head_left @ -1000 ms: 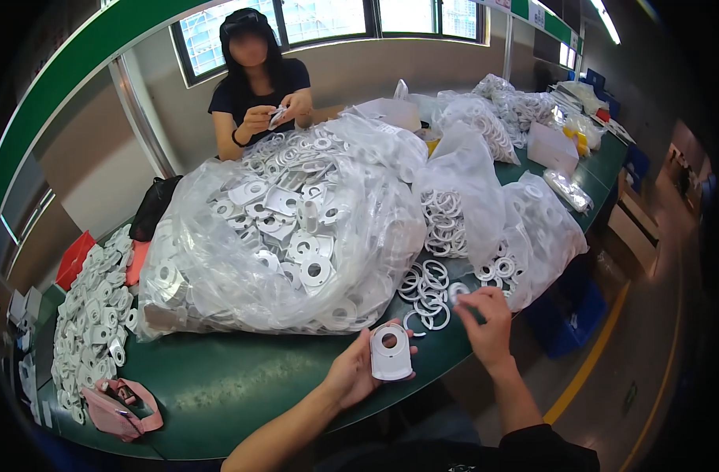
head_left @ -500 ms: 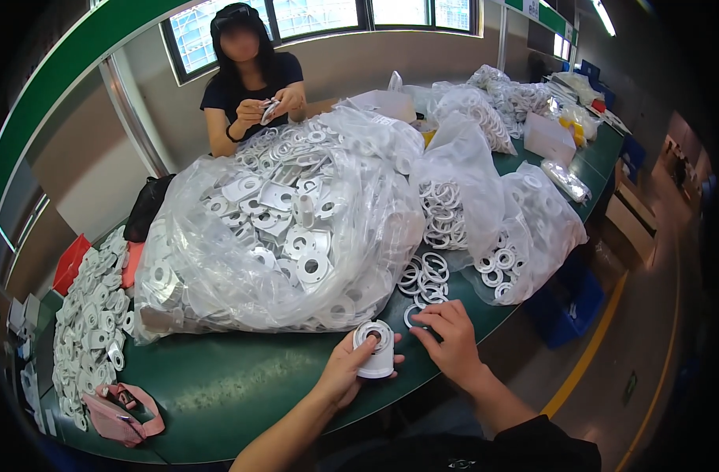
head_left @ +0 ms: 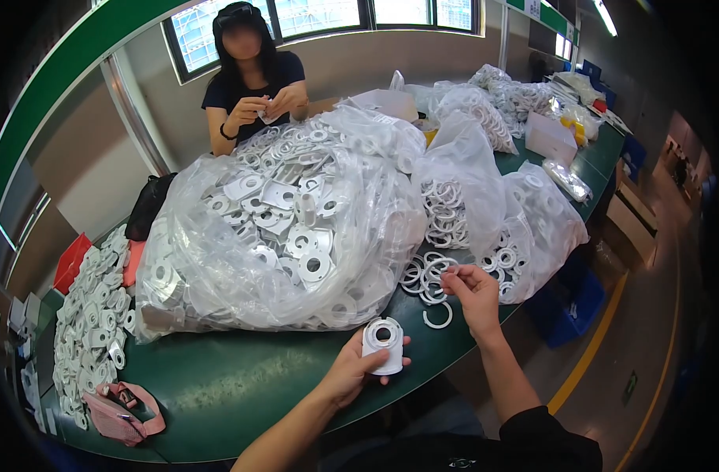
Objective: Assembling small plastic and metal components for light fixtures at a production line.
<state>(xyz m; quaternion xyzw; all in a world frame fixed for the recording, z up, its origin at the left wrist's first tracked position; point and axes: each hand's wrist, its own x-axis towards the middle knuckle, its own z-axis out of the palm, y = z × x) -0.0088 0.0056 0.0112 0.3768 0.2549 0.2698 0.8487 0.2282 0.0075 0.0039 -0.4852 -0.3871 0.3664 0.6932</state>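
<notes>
Left hand [head_left: 351, 370] above the green desk [head_left: 233, 393] edge, fingers wrapped round a white plastic plate [head_left: 383, 344] with a round hole, right hand [head_left: 473, 291] just beside the loose white rings [head_left: 424, 275], fingertips pinching one thin ring [head_left: 452, 270], near the big clear bag [head_left: 280, 228] of parts.
</notes>
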